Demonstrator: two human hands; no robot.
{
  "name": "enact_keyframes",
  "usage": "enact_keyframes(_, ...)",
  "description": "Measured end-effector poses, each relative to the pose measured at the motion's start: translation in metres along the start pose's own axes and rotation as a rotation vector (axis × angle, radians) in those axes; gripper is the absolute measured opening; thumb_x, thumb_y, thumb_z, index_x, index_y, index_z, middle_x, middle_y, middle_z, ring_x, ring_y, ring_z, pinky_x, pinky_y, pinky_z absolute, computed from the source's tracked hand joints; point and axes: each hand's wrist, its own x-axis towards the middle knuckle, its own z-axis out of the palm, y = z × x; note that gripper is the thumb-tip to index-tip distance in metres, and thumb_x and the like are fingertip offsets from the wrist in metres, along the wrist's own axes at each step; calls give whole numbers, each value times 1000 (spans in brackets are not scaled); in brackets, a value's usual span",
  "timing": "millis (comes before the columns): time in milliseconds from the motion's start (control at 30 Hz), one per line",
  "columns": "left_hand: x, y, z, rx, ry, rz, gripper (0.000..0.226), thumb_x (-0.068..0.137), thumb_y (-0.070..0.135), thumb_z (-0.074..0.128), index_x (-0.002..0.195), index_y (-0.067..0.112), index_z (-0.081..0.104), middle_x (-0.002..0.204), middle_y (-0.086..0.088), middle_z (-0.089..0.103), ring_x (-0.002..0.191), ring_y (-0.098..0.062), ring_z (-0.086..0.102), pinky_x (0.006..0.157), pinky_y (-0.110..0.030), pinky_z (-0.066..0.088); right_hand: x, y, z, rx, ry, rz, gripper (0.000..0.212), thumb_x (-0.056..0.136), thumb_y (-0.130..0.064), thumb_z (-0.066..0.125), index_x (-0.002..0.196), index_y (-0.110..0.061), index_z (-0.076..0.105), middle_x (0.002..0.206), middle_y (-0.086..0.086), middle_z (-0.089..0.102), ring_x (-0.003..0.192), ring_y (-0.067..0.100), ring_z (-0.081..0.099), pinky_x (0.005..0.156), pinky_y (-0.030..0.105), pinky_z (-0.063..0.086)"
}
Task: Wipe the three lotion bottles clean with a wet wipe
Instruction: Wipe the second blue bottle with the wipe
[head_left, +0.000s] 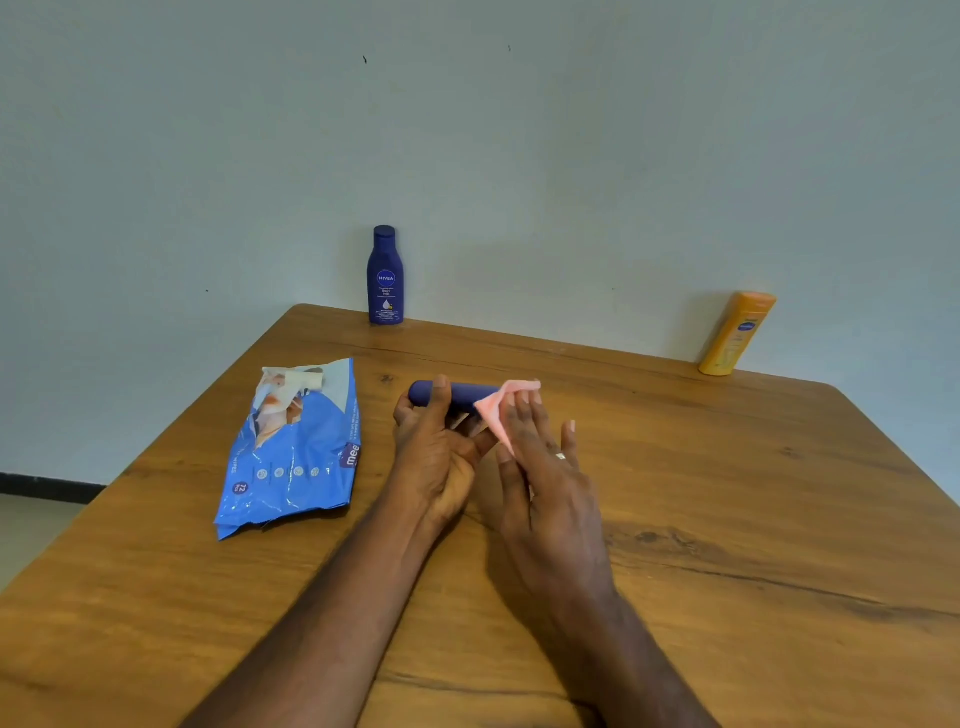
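Observation:
My left hand (434, 452) grips a dark blue lotion bottle (460, 392), held sideways above the middle of the wooden table (727, 519). My right hand (540, 467) presses a pink wet wipe (501, 410) against the bottle's right end, which the wipe hides. A second dark blue lotion bottle (385, 275) stands upright at the table's far edge by the wall. An orange lotion bottle (737, 332) stands at the far right edge, against the wall.
A blue pack of wet wipes (293, 452) lies flat on the table left of my hands, its top torn open. A pale wall runs right behind the table. The table's left and right corners slope off toward the floor.

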Motion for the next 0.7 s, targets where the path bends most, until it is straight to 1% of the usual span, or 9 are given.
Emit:
enact_keyframes(67, 0, 3, 0, 36, 25, 22, 45, 98, 20, 60, 139, 24, 40, 135, -27, 57, 98, -35, 74, 62, -42, 63, 0, -1, 2, -23, -32, -39, 54, 101, -43, 25, 154, -29, 22, 163, -12, 19, 152, -6, 6, 128, 37, 2)
enact_keyframes(167, 1, 3, 1, 119, -27, 76, 53, 100, 17, 59, 142, 36, 34, 135, -29, 53, 108, -40, 70, 63, -45, 62, 4, 7, -2, 21, 13, -1, 51, 104, -41, 31, 153, -30, 27, 161, -14, 26, 151, -6, 12, 128, 39, 5)
enact_keyframes(267, 1, -4, 1, 184, -99, 84, 65, 97, 14, 62, 142, 48, 31, 137, -27, 48, 114, -42, 66, 73, -57, 59, 6, 15, -8, 109, 104, 114, 42, 108, -32, 40, 149, -35, 43, 150, -13, 49, 143, 2, 40, 125, 40, 24)
enact_keyframes(300, 1, -6, 2, 170, -101, 75, 69, 93, 15, 65, 143, 47, 31, 138, -26, 47, 115, -42, 66, 74, -59, 58, 7, 15, -10, 199, 133, 155, 38, 108, -32, 43, 145, -35, 51, 140, -13, 60, 131, 1, 53, 118, 34, 36)
enact_keyframes(367, 0, -7, 1, 126, -90, 67, 76, 83, 18, 69, 146, 40, 32, 136, -25, 48, 114, -40, 66, 72, -57, 59, 8, 14, -14, 413, 204, 220, 32, 107, -29, 45, 133, -30, 63, 108, -10, 73, 96, -2, 64, 85, 17, 51)
enact_keyframes(433, -2, -6, 3, 82, -78, 56, 78, 79, 20, 68, 148, 33, 33, 133, -24, 52, 111, -38, 67, 69, -52, 60, 8, 16, -14, 553, 244, 319, 28, 107, -26, 45, 118, -24, 70, 83, -1, 69, 72, 8, 59, 61, 22, 48)
enact_keyframes(500, -3, -5, 5, 56, -69, 44, 76, 81, 20, 67, 148, 28, 33, 133, -25, 54, 110, -38, 68, 68, -50, 61, 7, 18, -10, 644, 217, 400, 29, 107, -30, 44, 115, -19, 70, 78, 6, 64, 67, 19, 55, 54, 29, 46)
enact_keyframes(633, -2, -4, 5, 44, -45, 58, 73, 82, 20, 68, 146, 27, 34, 136, -27, 52, 107, -37, 70, 68, -49, 61, 3, 14, -5, 638, 193, 360, 32, 107, -30, 44, 130, -23, 65, 91, 3, 67, 77, 14, 58, 62, 26, 48)
enact_keyframes(700, 1, -4, 3, 65, -41, 63, 75, 81, 19, 69, 146, 32, 32, 136, -27, 51, 111, -40, 68, 69, -52, 60, 1, 11, -5, 529, 186, 258, 40, 107, -24, 44, 144, -36, 51, 117, -6, 66, 98, 8, 63, 80, 22, 54)
